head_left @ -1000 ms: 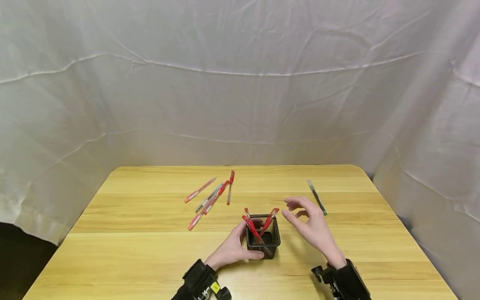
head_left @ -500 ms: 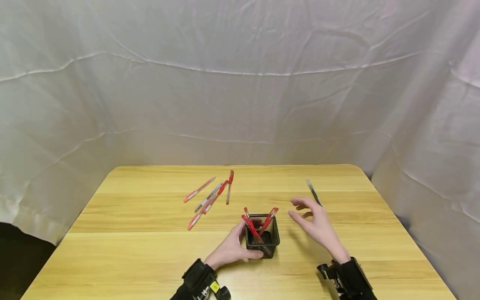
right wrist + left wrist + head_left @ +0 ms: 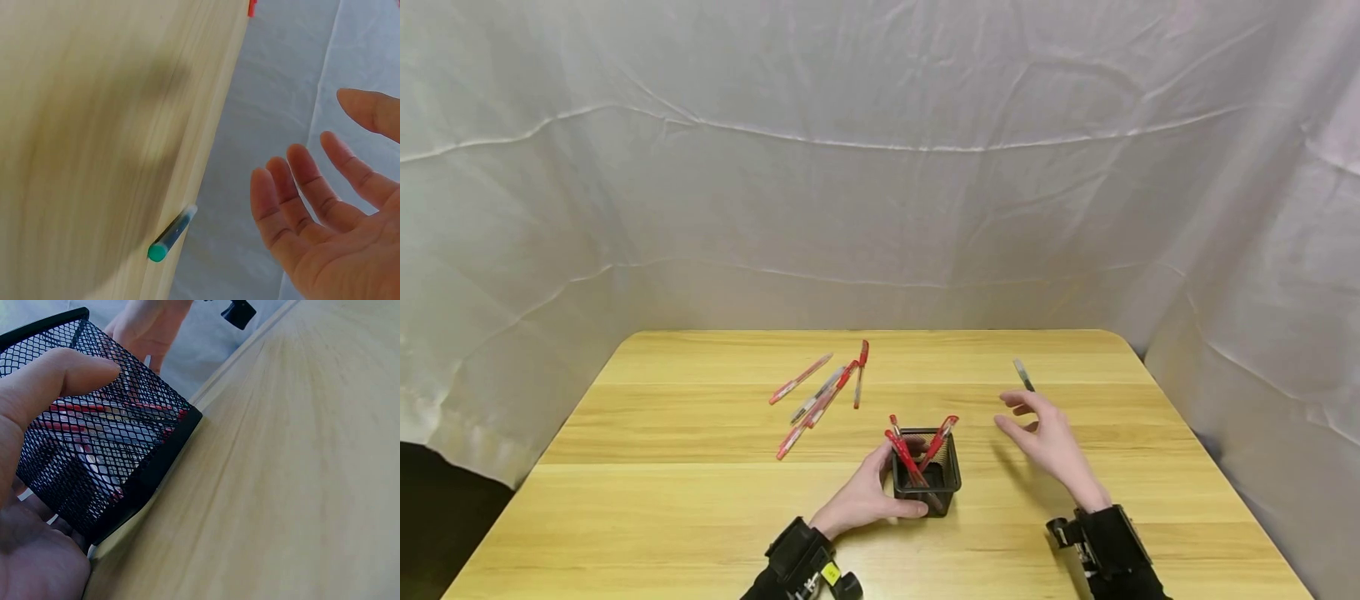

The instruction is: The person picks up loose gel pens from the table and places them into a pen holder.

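Observation:
A black mesh pen holder (image 3: 946,498) stands on the table, and several red-capped pens (image 3: 934,443) lean inside it. My left hand (image 3: 867,495) grips the holder from the left; in the left wrist view its thumb (image 3: 75,372) lies across the mesh. My right hand (image 3: 1051,437) hovers above the table to the right of the holder, holding nothing, its fingers loosely bent and apart. Beyond it lies a pen with a green end (image 3: 172,233), partly covered by this hand in the head view.
Left of the holder, several red pens (image 3: 797,382) and a grey-and-dark pen (image 3: 808,407) lie loosely, some crossing. The wooden table (image 3: 685,500) ends at the back before a hanging pale cloth (image 3: 880,217).
My right hand has moved away from the holder, rightward over the green-ended pen, covering more of it. My left hand and the holder stay in place.

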